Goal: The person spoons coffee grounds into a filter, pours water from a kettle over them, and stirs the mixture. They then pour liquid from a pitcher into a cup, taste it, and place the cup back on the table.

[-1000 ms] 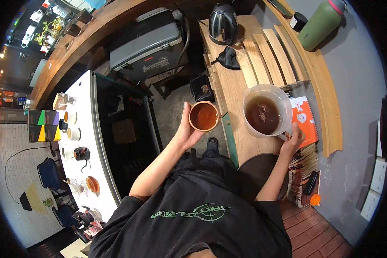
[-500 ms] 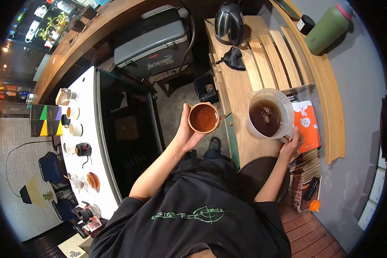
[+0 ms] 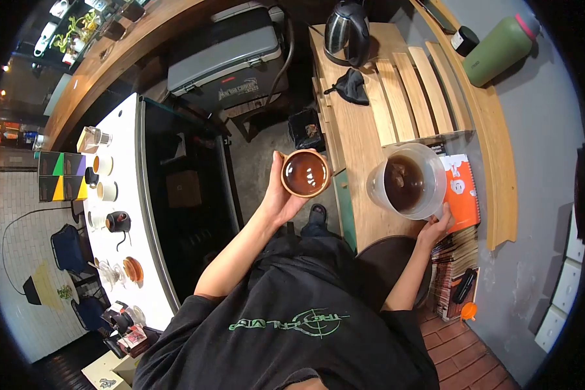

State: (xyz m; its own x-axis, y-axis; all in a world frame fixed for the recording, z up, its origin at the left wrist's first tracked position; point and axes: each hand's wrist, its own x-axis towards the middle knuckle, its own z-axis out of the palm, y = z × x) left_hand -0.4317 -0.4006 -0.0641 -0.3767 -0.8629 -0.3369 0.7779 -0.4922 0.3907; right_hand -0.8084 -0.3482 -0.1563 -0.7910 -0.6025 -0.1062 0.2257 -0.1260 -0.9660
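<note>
My left hand (image 3: 285, 198) is wrapped round a small brown cup (image 3: 305, 173) in front of my chest, with reddish-brown liquid inside it. To the right, my right hand (image 3: 437, 225) grips a clear plastic pitcher (image 3: 433, 185) by its handle side. Dark brown liquid and a submerged lump show in the pitcher, which is over or on the wooden bench (image 3: 354, 140); contact with the wood cannot be made out. Cup and pitcher are well apart.
A steel kettle (image 3: 346, 36) and a black cloth (image 3: 351, 88) lie farther back on the bench. An orange notebook (image 3: 460, 195) is beside the pitcher. On the left, a white counter (image 3: 127, 188) holds cups and brewing gear. A grey cooler (image 3: 227, 58) stands ahead.
The cup has shifted slightly up and left. The pitcher leans more, its dark liquid now nearer its left side. Both hands keep their holds, and the view has turned a little.
</note>
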